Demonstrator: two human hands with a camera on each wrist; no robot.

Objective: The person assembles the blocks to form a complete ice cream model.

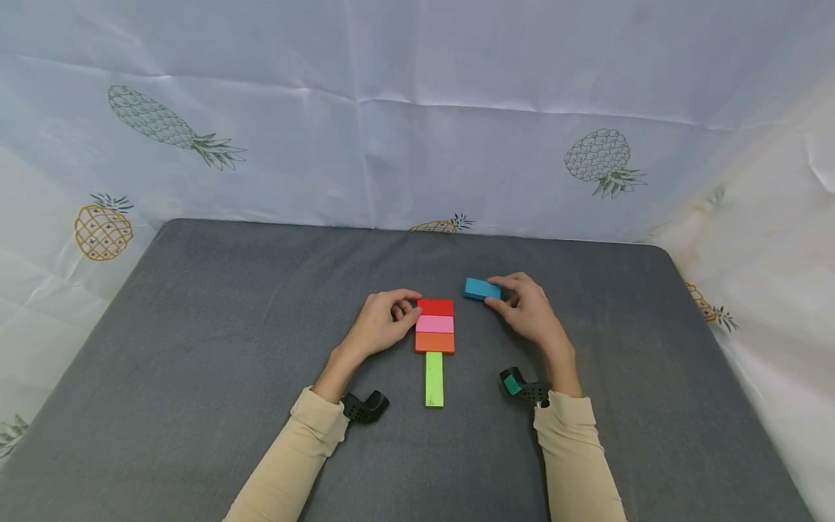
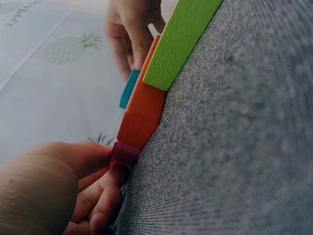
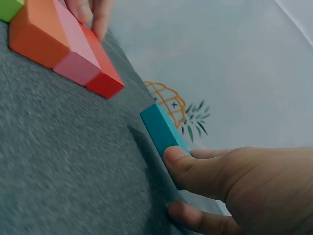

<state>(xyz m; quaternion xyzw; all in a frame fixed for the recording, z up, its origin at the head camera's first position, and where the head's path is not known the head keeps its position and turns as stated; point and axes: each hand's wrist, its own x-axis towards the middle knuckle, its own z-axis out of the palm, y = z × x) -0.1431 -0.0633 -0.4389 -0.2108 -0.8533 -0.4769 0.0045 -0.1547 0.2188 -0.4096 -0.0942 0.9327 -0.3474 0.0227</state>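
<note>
My right hand (image 1: 530, 313) pinches a blue wooden block (image 1: 480, 288) by its right end between thumb and fingers. The right wrist view shows that blue block (image 3: 160, 128) above the cloth, with a shadow beneath it. At the left end of a red block (image 1: 435, 307), my left hand (image 1: 378, 322) grips with thumb and index finger, its other fingers curled in. Directly below the red one lie a pink block (image 1: 435, 324) and an orange block (image 1: 435, 343), side by side and touching. A light green block (image 1: 433, 379) extends lengthwise from the orange block's near side.
Dark grey cloth (image 1: 215, 348) covers the table. Behind it hangs a pale curtain (image 1: 457, 167) printed with pineapples. Black wrist-worn devices sit on the left wrist (image 1: 365, 407) and right wrist (image 1: 522, 388), close over the cloth.
</note>
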